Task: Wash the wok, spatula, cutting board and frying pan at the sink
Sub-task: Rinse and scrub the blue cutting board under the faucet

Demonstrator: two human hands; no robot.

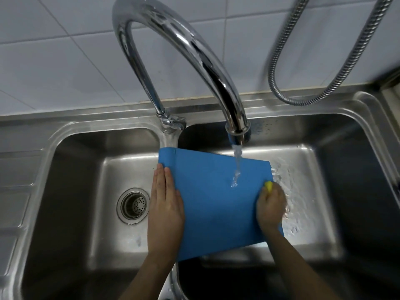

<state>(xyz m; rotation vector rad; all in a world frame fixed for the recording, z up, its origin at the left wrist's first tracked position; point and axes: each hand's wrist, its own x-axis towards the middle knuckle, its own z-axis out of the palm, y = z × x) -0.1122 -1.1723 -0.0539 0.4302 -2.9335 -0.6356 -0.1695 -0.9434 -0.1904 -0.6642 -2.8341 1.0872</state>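
A blue cutting board (213, 202) lies tilted across the divider of a double steel sink (71, 135), mostly over the right basin. Water runs from the chrome tap (237, 132) onto the board's upper right part. My left hand (165, 207) lies flat with straight fingers on the board's left edge. At the right edge my right hand (271, 207) curls around a yellow sponge (269, 185) and presses it against the board. The wok, spatula and frying pan are not in view.
The left basin holds a round drain strainer (133, 205). Water spreads over the floor of the right basin (303, 191). A ribbed metal hose (337, 79) hangs along the tiled wall at the back right. A ridged draining surface (15, 191) lies to the left.
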